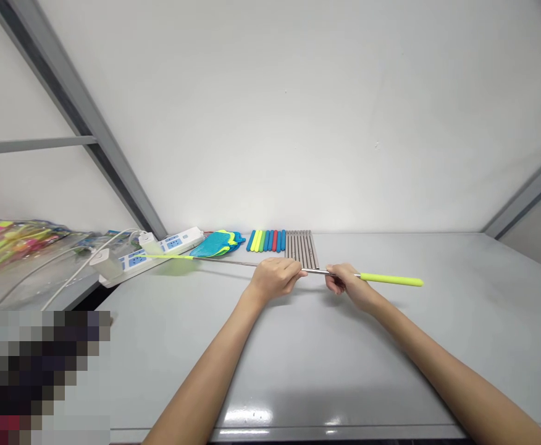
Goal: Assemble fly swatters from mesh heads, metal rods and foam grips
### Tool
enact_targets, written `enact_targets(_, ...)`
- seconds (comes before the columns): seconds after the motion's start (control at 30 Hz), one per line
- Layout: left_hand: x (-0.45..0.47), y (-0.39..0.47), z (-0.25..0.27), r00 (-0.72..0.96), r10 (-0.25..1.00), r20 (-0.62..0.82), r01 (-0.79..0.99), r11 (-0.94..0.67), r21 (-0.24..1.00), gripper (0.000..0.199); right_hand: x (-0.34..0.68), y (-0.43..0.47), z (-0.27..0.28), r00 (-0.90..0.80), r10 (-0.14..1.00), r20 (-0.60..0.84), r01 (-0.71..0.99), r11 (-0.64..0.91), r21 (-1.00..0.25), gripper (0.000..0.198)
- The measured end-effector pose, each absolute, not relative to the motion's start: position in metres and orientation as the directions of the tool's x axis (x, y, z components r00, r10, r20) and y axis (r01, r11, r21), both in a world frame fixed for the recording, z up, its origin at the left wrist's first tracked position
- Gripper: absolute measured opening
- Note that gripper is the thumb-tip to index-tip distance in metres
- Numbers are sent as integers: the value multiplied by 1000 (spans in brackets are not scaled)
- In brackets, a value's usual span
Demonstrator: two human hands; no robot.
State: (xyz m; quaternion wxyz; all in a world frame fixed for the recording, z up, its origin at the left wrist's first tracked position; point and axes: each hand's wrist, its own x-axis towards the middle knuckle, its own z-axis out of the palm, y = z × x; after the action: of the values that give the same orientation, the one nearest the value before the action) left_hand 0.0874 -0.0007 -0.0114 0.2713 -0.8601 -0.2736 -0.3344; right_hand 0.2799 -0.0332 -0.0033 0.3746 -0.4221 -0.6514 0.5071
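Note:
Both hands grip an extended telescopic fly swatter, held nearly level above the table. Its thin metal rod (226, 262) runs left to a yellow-green head (171, 256), seen edge-on. On the right it ends in a yellow-green handle grip (391, 280). My left hand (277, 276) is closed round the middle of the rod. Just short of the handle grip, my right hand (344, 284) is closed on the thicker metal tube. Behind my hands lie a stack of blue and yellow-green swatter heads (215, 244), a row of coloured handle grips (265, 240) and several metal rods (301, 247).
A white power strip (178, 242) with plugged-in white adapters (106, 264) and cables lies at the left. Clear plastic bags with colourful items (18, 247) sit farther left. A white wall backs the grey table (298, 371); a pixelated patch covers the lower left.

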Motion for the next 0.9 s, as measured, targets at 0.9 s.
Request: enact_targets(0.9, 75, -11, 13, 629, 317, 710, 695, -639, -331, 27, 292, -33, -1, -446, 894, 42, 112, 103, -988, 47)
